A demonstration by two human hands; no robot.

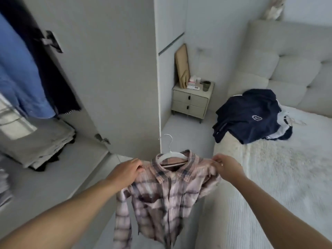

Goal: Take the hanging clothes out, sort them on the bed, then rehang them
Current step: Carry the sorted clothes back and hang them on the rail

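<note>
Between the two hands hangs a pink and grey plaid shirt (pixel 167 196) on a white hanger (pixel 171 155), its front facing the camera and its hem dangling over the floor. The left hand (pixel 125 170) grips the shirt's left shoulder, fingers curled over the fabric. The right hand (pixel 226 166) pinches the opposite shoulder between thumb and fingertips. The hanger's hook rises just above and between the hands, and its white arms show inside the open collar.

Beyond the right hand, and to its right, lies the bed (pixel 280 173) with a pale textured cover. A pile of clothes sits on its near corner, well apart from the hand: a navy garment (pixel 249 115) with a small white emblem on top, white fabric (pixel 285 123) showing under it.

Beyond the left hand stands an open wardrobe door (pixel 100 69). Far to that hand's left a blue garment (pixel 21 72) and a dark one (pixel 59 83) hang inside the wardrobe, with folded grey fabric (pixel 41 146) stacked on its floor.

Straight ahead of both hands, past the door edge, a small two-drawer nightstand (pixel 190 103) carries a dark cup (pixel 206 85) and a few small boxes; a flat brown piece (pixel 182 65) leans against the wall on it.
</note>
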